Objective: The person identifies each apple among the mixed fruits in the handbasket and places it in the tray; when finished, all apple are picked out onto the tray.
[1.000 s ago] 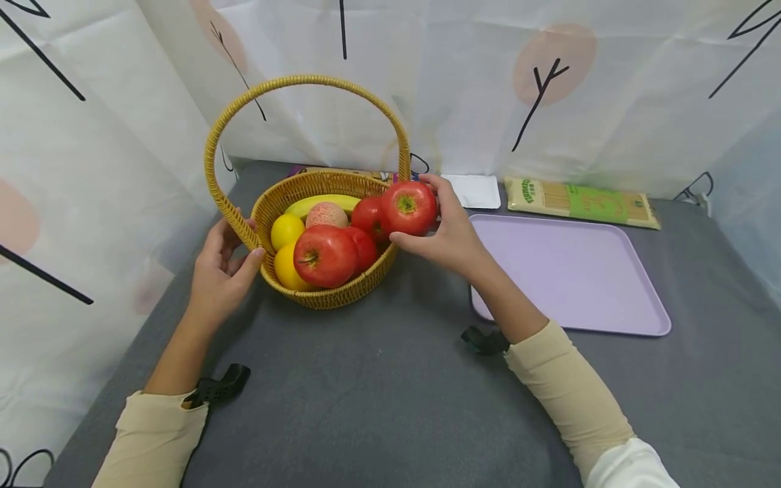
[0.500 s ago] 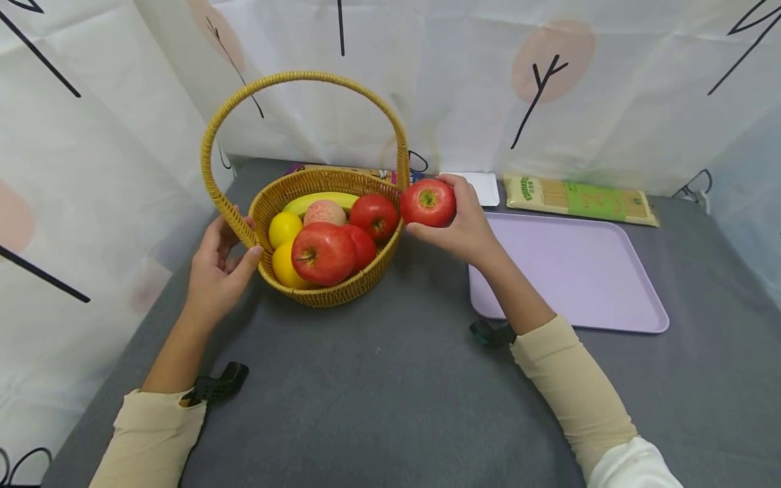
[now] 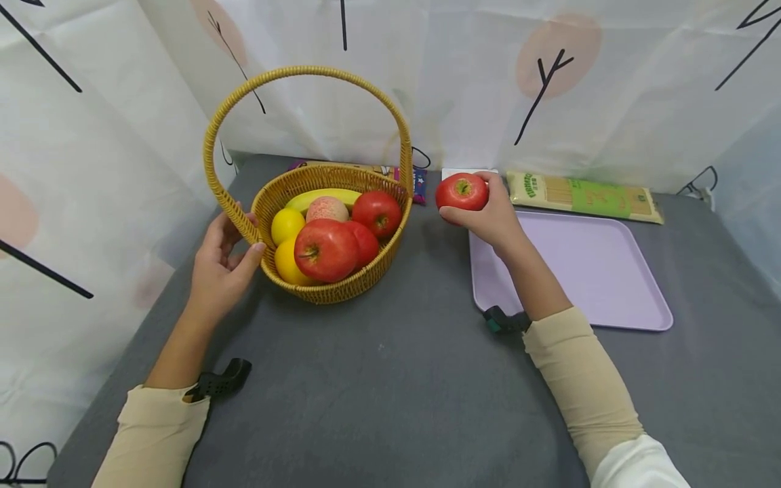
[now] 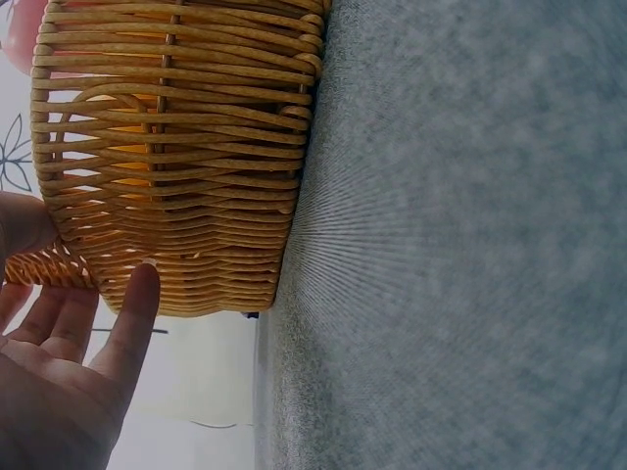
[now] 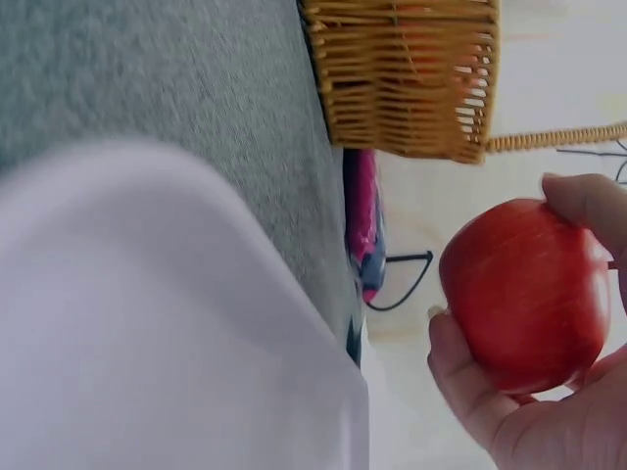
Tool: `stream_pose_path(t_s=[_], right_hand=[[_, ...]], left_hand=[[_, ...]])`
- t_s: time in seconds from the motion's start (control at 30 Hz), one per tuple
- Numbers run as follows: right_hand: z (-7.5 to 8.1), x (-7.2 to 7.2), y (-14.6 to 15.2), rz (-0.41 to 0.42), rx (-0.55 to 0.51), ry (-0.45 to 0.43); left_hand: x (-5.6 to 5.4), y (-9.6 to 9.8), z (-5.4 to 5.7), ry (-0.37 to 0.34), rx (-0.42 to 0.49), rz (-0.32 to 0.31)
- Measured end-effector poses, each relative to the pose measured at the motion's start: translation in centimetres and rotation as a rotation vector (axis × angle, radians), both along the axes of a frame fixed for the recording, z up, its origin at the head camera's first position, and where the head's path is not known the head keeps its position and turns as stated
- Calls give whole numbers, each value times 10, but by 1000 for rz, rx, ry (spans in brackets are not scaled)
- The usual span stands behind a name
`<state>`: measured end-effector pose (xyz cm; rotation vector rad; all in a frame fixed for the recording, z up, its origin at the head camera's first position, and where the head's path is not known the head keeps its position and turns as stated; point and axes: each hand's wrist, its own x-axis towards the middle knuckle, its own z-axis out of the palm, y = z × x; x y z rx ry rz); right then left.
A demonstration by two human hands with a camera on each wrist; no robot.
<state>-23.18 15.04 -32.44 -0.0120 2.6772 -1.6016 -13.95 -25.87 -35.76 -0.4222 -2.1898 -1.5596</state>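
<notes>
A red apple (image 3: 462, 192) is gripped in my right hand (image 3: 493, 215), raised near the left end of the lilac tray (image 3: 586, 271). In the right wrist view the thumb and fingers curl round the apple (image 5: 524, 294). My left hand (image 3: 222, 271) holds the left side of the wicker basket (image 3: 332, 293) where its tall handle (image 3: 305, 70) joins the rim; in the left wrist view one finger (image 4: 132, 318) touches the weave. Inside the basket lie another red apple (image 3: 326, 251), more red fruit (image 3: 377, 213), a peach-like fruit (image 3: 327, 208), a banana (image 3: 323, 196) and yellow fruits (image 3: 287, 226).
A green-labelled noodle packet (image 3: 586, 196) lies behind the tray along the white curtain (image 3: 464, 81). Next to it is a white flat item (image 3: 466, 172), partly hidden by the right hand. A purple packet (image 3: 419, 186) shows behind the basket. Grey cloth (image 3: 366, 400) covers the table.
My right hand has carried the apple rightward, from the basket's right rim to beside the tray. The left hand stays at the basket handle.
</notes>
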Motion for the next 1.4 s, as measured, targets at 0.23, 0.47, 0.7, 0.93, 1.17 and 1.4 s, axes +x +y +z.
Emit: stream_pose_path(t_s=[0.23, 0.47, 0.7, 0.93, 1.17, 1.4], right_hand=[[4, -2, 16, -25, 35, -54], [0, -4, 34, -24, 54, -106], [-8, -8, 43, -30, 98, -178], [-6, -9, 46, 3, 117, -197], [-6, -11, 50, -8, 126, -235], [-9, -12, 54, -15, 113, -248]], left_hand=[[1, 0, 0, -4, -1, 6], [1, 0, 0, -16, 14, 6], [2, 0, 0, -30, 6, 8], [2, -1, 2, -39, 3, 25], [0, 1, 1, -16, -1, 19], [0, 1, 1, -12, -10, 22]])
